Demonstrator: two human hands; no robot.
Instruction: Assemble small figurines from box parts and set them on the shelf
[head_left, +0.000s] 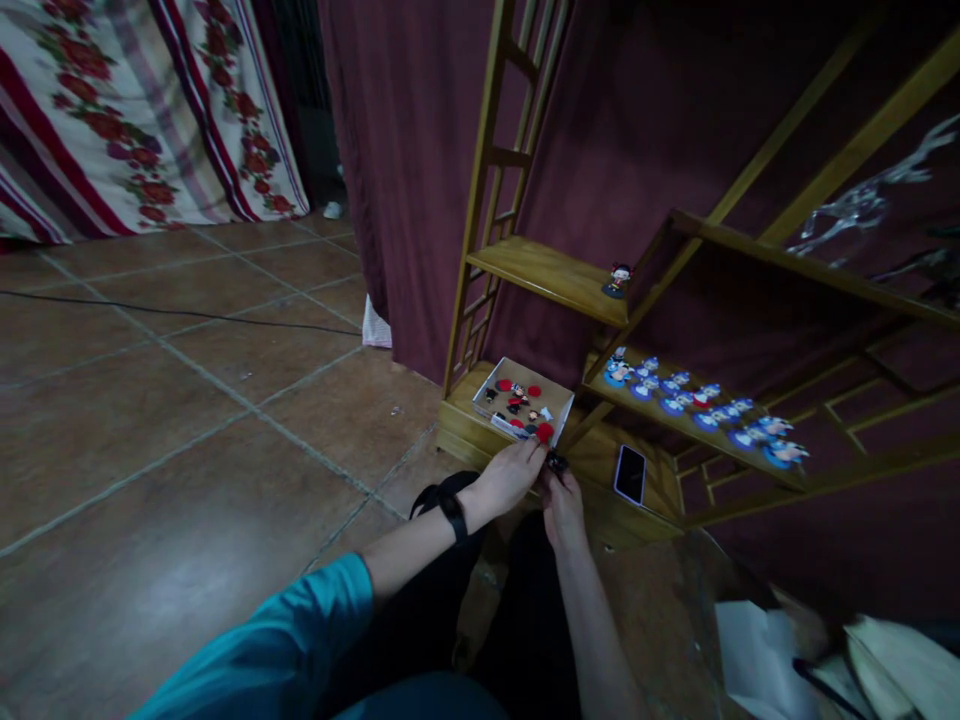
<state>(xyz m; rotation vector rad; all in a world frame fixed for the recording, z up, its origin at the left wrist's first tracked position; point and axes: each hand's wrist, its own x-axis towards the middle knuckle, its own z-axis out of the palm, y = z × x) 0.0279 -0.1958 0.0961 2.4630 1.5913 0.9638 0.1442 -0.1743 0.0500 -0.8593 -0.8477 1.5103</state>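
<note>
My left hand [511, 475], with a dark band on the wrist, is closed at the near corner of a shallow box [493, 377]. A round red disc [544, 432] shows right at its fingertips and appears pinched there. My right hand [564, 508] is closed on a small dark figurine piece [556, 461], close beside the left fingers. The piece's details are too dark to make out. Inside the box lie more red discs [534, 391], a small red-and-black figurine [518, 393] and several other small parts.
The box rests on the low shelf of a wooden display rack [555, 275]. A phone [631, 474] lies to its right. Several blue-based figurines [676, 392] line a middle shelf, and one figurine [618, 280] stands higher up. A white bag [761, 650] sits at lower right.
</note>
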